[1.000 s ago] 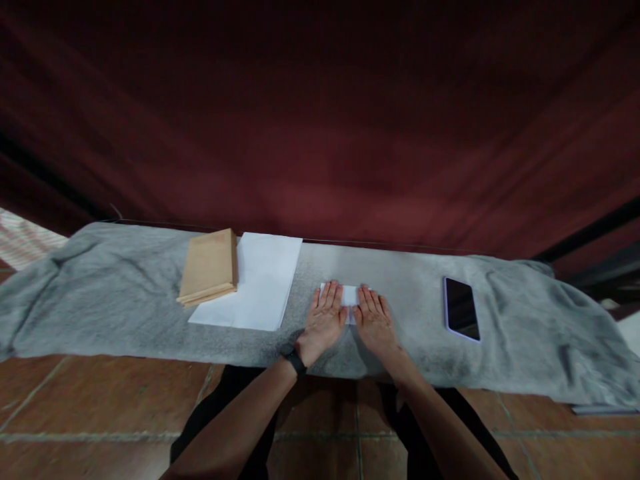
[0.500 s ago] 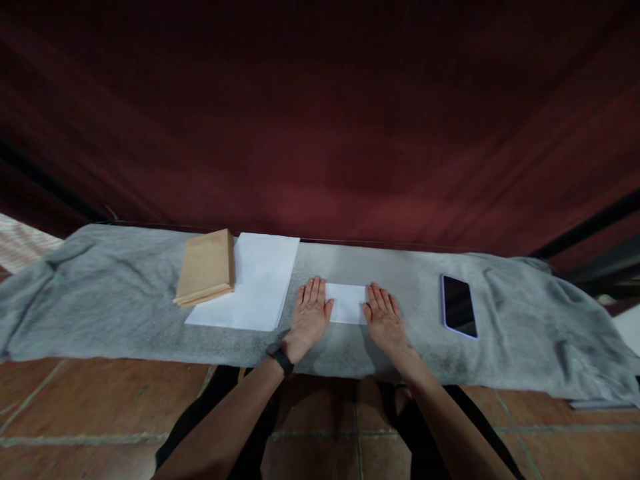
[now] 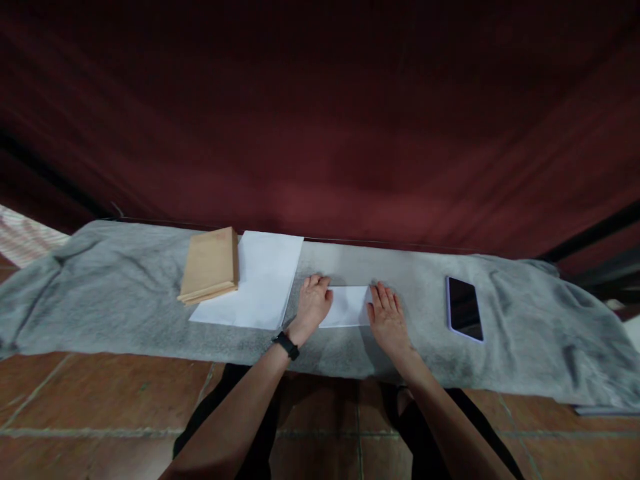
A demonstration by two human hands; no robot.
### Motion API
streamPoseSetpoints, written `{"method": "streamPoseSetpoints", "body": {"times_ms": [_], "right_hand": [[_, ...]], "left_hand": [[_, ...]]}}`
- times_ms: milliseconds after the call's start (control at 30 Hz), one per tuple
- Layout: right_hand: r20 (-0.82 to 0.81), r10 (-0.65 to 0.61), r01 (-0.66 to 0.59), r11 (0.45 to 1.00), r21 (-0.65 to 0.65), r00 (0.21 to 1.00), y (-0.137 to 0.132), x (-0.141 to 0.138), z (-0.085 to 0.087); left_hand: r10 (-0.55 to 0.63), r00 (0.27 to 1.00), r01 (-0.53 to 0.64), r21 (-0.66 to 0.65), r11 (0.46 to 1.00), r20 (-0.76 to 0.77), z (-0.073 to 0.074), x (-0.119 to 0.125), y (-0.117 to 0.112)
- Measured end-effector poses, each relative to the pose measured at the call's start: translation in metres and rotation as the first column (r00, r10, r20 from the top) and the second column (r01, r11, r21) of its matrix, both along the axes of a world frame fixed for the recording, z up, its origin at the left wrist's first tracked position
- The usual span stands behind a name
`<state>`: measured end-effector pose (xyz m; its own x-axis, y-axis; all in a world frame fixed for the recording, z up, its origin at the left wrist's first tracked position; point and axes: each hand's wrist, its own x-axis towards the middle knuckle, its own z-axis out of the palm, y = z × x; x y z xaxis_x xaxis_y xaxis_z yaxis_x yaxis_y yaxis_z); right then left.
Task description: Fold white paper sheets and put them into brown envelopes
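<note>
A small folded white paper lies on the grey cloth in front of me. My left hand rests on its left end with the fingers curled at the paper's far left corner. My right hand lies flat with fingers stretched out on the paper's right end. A black band sits on my left wrist.
A stack of brown envelopes lies on white sheets to the left. A phone with a dark screen lies face up to the right. A dark red curtain hangs behind the cloth. Tiled floor shows below.
My hands slid apart from the middle of the folded paper to its two ends. My left fingers have since curled at the far left corner.
</note>
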<state>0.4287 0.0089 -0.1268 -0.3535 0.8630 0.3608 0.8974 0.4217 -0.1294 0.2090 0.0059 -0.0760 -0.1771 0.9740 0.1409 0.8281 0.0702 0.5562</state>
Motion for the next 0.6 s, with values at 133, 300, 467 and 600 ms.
{"method": "streamPoseSetpoints", "body": {"times_ms": [133,300,467,600], "right_hand": [[-0.014,0.004,-0.005,0.999,-0.05,1.0,0.0,-0.001,0.003],[-0.128,0.21,-0.223,0.97,-0.099,0.969,-0.008,-0.01,0.019],[-0.155,0.396,-0.416,0.9,-0.129,0.905,-0.024,-0.022,0.038],[-0.445,0.246,-0.354,0.918,-0.178,0.861,-0.018,-0.021,0.048]], "left_hand": [[0.08,0.847,-0.06,-0.056,0.997,0.525,0.001,-0.004,0.008],[0.134,0.621,-0.05,-0.131,0.99,0.772,-0.003,-0.01,0.008],[0.205,0.357,-0.014,-0.214,0.977,0.911,0.004,-0.01,0.006],[0.192,0.056,0.143,-0.198,0.97,0.98,0.02,-0.004,0.006]]}}
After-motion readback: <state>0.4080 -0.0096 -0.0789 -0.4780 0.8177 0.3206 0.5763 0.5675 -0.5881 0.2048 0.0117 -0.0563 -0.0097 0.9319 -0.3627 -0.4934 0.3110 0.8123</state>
